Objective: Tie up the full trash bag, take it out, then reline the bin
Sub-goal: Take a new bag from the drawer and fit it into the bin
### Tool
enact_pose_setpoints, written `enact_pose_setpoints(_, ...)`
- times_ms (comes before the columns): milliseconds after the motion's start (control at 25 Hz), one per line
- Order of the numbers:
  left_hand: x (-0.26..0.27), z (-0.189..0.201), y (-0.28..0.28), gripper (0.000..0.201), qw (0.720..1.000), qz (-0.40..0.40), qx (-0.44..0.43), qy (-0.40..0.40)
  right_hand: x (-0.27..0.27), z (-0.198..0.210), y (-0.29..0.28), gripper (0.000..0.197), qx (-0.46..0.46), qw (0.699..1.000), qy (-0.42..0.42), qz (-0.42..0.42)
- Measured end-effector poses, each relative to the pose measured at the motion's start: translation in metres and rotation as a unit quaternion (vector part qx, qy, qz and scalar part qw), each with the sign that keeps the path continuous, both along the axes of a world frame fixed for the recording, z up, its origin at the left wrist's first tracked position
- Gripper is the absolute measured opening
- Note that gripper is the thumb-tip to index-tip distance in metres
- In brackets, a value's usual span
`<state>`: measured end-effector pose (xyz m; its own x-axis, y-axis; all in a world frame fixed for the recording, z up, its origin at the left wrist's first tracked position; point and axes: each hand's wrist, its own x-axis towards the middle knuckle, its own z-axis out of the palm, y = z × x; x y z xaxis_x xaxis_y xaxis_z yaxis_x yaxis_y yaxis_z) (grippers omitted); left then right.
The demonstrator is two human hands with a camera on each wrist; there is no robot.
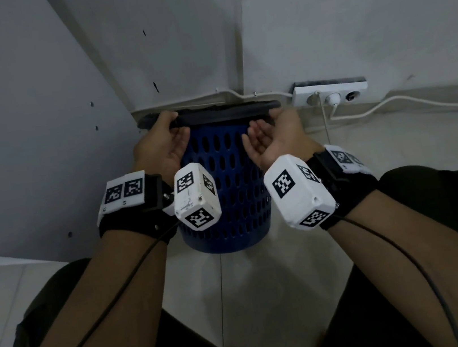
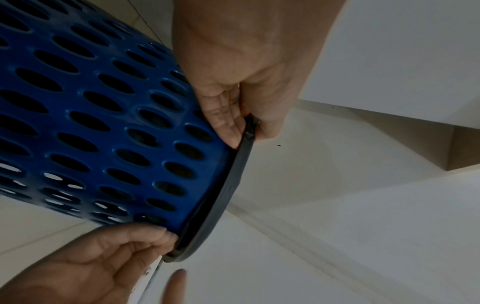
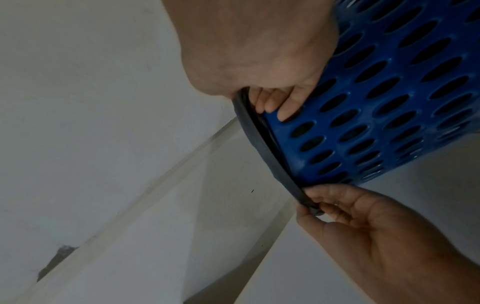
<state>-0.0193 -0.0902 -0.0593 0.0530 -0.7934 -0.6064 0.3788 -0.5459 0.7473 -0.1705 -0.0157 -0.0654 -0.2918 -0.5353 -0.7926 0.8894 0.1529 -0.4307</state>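
Note:
A blue perforated bin stands on the floor in a corner, between my knees. The black trash bag's edge is rolled over its rim. My left hand pinches that rolled edge at the rim's left side, thumb above and fingers beneath, as the left wrist view shows. My right hand grips the edge at the right side, its fingers curled under the rim against the bin wall. The bag's body and contents are hidden inside the bin.
A white power strip with a plug in it lies against the wall just right of the bin, and a white cable trails along the floor. A white panel rises close on the left. Pale tiles lie in front.

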Motion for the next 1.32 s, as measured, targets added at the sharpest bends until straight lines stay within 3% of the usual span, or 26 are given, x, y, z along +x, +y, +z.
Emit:
enact_pose_setpoints(160,0.004,0.001,-0.002,0.014,1.000,-0.003,0.008,-0.003,0.000,0.010,-0.006,0.024,0.021,0.995,0.053,0.087)
enact_pose_setpoints(320,0.000,0.010,0.002,0.039,0.998,-0.048,0.029,0.021,0.002,0.014,-0.012,0.024,0.033,0.987,0.086,0.128)
enact_pose_setpoints(480,-0.019,0.014,0.014,0.032,0.993,-0.115,0.020,0.026,0.018,0.013,-0.013,0.025,0.021,0.982,0.092,0.166)
enact_pose_setpoints(680,-0.028,0.008,0.014,0.010,0.997,-0.082,-0.002,0.002,0.017,0.011,-0.005,0.022,0.018,0.983,0.087,0.159)
enact_pose_setpoints(880,-0.021,0.003,0.016,0.010,0.997,-0.075,-0.032,-0.007,0.000,0.004,0.004,0.032,0.050,0.989,0.069,0.119)
enact_pose_setpoints(1120,-0.012,0.013,0.016,0.023,0.992,-0.106,-0.019,-0.064,0.008,0.010,-0.005,0.025,0.020,0.990,0.084,0.114)
enact_pose_setpoints(1240,-0.019,0.013,0.020,0.016,0.993,-0.117,-0.006,-0.028,0.017,0.015,-0.008,0.019,0.000,0.985,0.113,0.126)
enact_pose_setpoints(1320,-0.023,0.014,0.021,0.014,0.996,-0.091,0.006,0.020,0.017,0.013,-0.004,0.025,-0.005,0.984,0.129,0.125)
